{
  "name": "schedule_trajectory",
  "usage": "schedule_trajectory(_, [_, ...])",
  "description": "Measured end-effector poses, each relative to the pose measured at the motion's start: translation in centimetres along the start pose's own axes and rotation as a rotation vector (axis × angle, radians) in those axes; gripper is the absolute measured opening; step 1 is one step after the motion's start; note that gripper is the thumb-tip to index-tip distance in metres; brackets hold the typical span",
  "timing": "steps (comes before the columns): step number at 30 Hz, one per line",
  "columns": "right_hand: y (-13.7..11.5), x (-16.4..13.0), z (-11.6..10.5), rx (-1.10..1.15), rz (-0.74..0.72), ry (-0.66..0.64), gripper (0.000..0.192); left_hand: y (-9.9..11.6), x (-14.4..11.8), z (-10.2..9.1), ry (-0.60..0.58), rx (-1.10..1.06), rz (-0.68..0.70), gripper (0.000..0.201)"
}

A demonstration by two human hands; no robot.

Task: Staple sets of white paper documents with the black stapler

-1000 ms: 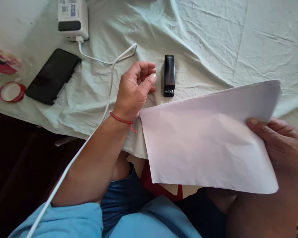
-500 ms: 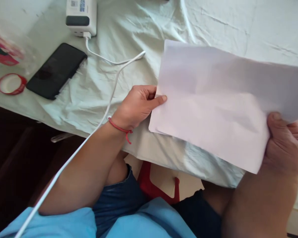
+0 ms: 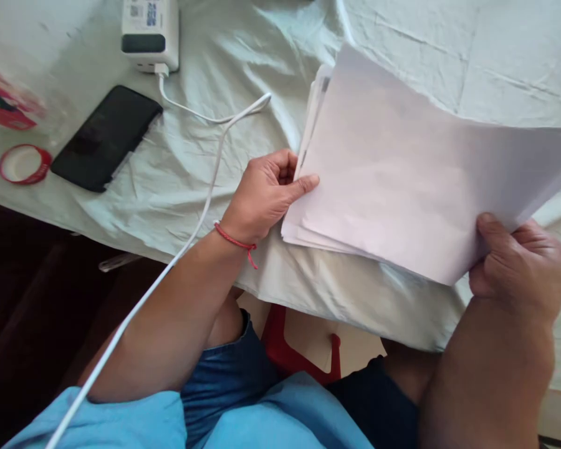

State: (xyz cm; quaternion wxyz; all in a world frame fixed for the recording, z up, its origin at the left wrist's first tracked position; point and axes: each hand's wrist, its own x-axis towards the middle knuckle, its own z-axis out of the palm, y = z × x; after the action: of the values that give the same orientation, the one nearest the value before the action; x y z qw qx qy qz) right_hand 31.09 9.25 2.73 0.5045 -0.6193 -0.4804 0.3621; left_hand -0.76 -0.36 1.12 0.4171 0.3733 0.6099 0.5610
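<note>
Pale green creased cloth (image 3: 402, 37) over table, dark floor beneath, red stool (image 3: 290, 349)

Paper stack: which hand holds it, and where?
Both. Left hand pinches the stack of white sheets at its left edge; right hand grips the lower right corner.

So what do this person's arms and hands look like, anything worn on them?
Both forearms are bare to above the elbow, with no gloves, rings or watch in view. The left hand has a thin red string bracelet around the wrist, knotted with a short loose end. The right hand shows nothing on its wrist. Light blue fabric, probably a short-sleeved shirt, shows by the left upper arm.
</note>
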Motion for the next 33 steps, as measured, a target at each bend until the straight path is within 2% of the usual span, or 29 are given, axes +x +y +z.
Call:
schedule_trajectory(4, [0.07,0.40,0.02,0.035,-0.059,0.054,0.026,0.60,-0.30,0.02,0.014,0.088,0.009,0.028])
schedule_trajectory(9, [-0.01,0.30,0.45,0.095,-0.103,0.067,0.030,0.46,-0.36,0.19,0.097,0.148,0.017,0.045])
schedule_trajectory(14, [0.10,0.59,0.57,0.092,-0.108,0.135,0.027,0.55,-0.31,0.28,-0.038,0.136,0.015,0.030])
schedule_trajectory(17, [-0.12,0.51,0.65,0.106,-0.108,0.125,0.024,0.65,-0.37,0.23,0.006,0.182,0.012,0.032])
schedule_trajectory(21, [-0.35,0.26,0.92,0.132,-0.106,0.123,0.022,0.76,-0.45,0.20,0.042,0.185,0.001,0.048])
schedule_trajectory(23, [-0.28,0.35,0.92,0.133,-0.107,0.142,0.023,0.89,-0.46,0.21,0.001,0.173,0.004,0.050])
schedule_trajectory(27, [-0.08,0.69,0.66,0.130,-0.117,0.188,0.023,1.10,-0.48,0.23,-0.122,0.164,-0.019,0.033])
schedule_trajectory(29, [-0.12,0.69,0.60,0.121,-0.104,0.215,0.021,1.10,-0.52,0.23,-0.099,0.192,-0.022,0.032])
schedule_trajectory(33, [-0.35,0.44,0.71,0.123,-0.067,0.235,0.019,1.04,-0.60,0.17,-0.018,0.218,0.002,0.048])
